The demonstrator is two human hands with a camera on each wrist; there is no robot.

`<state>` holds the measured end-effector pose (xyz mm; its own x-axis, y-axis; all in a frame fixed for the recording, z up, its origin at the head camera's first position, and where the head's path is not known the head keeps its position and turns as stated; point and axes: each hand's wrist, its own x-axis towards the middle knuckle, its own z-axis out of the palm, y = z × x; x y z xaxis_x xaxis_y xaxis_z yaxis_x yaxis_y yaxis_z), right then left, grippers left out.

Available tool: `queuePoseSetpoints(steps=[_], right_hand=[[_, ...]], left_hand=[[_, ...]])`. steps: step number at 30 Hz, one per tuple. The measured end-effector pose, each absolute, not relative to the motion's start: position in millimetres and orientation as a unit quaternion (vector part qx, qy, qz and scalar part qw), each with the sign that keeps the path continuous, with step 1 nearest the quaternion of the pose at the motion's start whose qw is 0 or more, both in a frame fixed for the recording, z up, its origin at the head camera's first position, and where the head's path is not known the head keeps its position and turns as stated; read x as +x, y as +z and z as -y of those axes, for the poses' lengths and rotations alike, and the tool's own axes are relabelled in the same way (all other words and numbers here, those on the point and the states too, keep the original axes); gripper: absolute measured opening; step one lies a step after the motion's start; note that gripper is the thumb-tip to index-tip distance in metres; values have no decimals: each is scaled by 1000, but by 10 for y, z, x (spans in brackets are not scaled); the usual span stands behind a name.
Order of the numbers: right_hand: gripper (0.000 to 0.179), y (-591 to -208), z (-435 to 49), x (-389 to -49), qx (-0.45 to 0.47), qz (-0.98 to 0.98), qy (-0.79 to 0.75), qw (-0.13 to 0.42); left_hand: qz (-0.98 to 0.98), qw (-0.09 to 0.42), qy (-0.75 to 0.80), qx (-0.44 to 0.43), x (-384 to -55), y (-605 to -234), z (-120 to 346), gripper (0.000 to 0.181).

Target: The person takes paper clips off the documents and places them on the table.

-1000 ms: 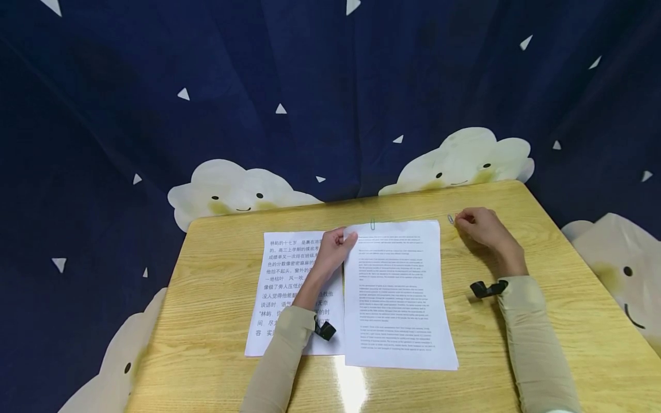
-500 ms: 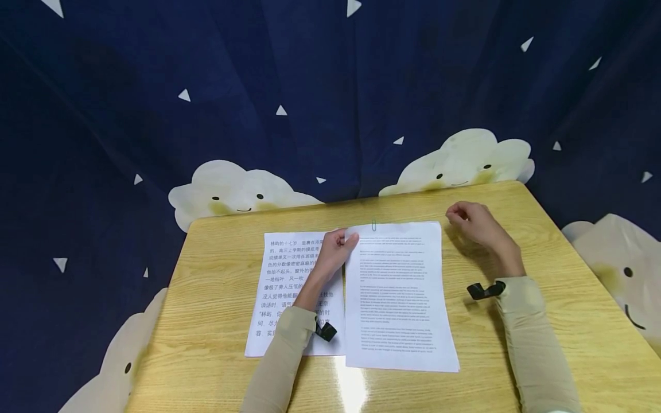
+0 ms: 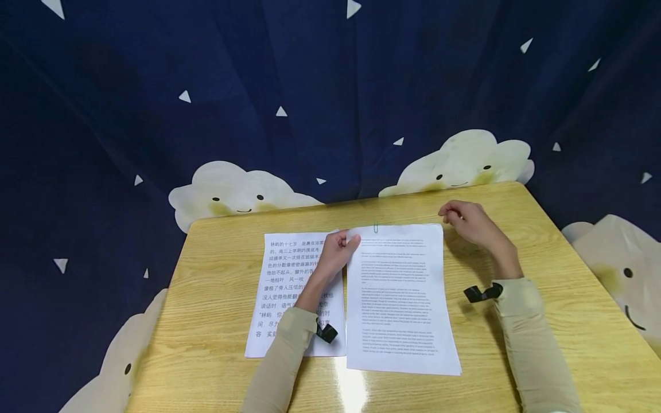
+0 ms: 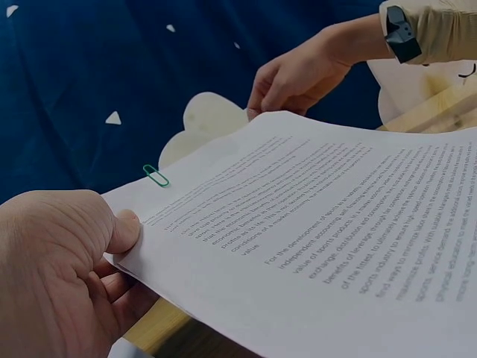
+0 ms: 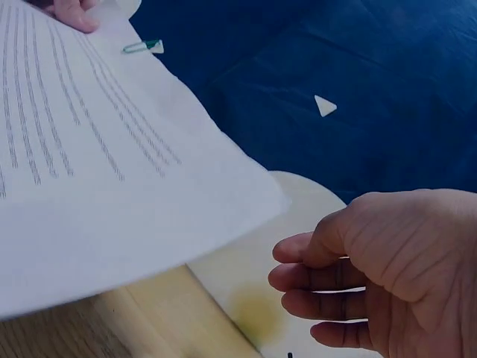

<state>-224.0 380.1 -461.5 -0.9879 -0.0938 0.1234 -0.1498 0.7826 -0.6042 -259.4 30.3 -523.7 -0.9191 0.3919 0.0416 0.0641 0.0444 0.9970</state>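
Note:
My left hand (image 3: 338,252) pinches the upper left corner of a stack of printed white sheets (image 3: 400,310), thumb on top and fingers beneath. In the left wrist view the stack is lifted and tilted, with a green paper clip (image 4: 156,176) on its top edge. Just beyond the upper right corner of the stack hovers my right hand (image 3: 472,223), apart from the paper. Its thumb and forefinger are pinched together, the other fingers curled. A paper clip appears held at those fingertips, though they hide it.
Left of the stack, partly under my left arm, lies a sheet with large Chinese print (image 3: 263,310) on the wooden table (image 3: 206,275). A dark blue curtain (image 3: 330,86) with clouds hangs behind the table's back edge.
My right hand has risen from the table and moved left towards the sheets' upper right corner. The small clip seen beside its fingers no longer shows. The left hand keeps its grip, shifting barely.

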Motion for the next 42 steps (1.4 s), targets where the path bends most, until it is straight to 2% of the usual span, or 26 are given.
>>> queuePoseSetpoints(steps=[11,18,27,31,42], right_hand=[[24,-4503,-3569,-2224,102,942,318,44],[33,-4477,-3429,-2218,110,940,319,45],[17,-4447,-3305,-2201,125,939,321,26],[16,-4431,-3298,-2199,127,941,311,26],[12,-4430,-3155,-2220,153,937,308,52]], left_hand=[[-710,119,677,155,-2581,-5231,-332,27],[-713,118,672,159,-2560,-5222,-340,26],[-719,124,666,156,-2534,-5195,-373,24],[-716,128,667,158,-2529,-5184,-388,27],[-707,132,673,173,-2490,-5144,-414,26]])
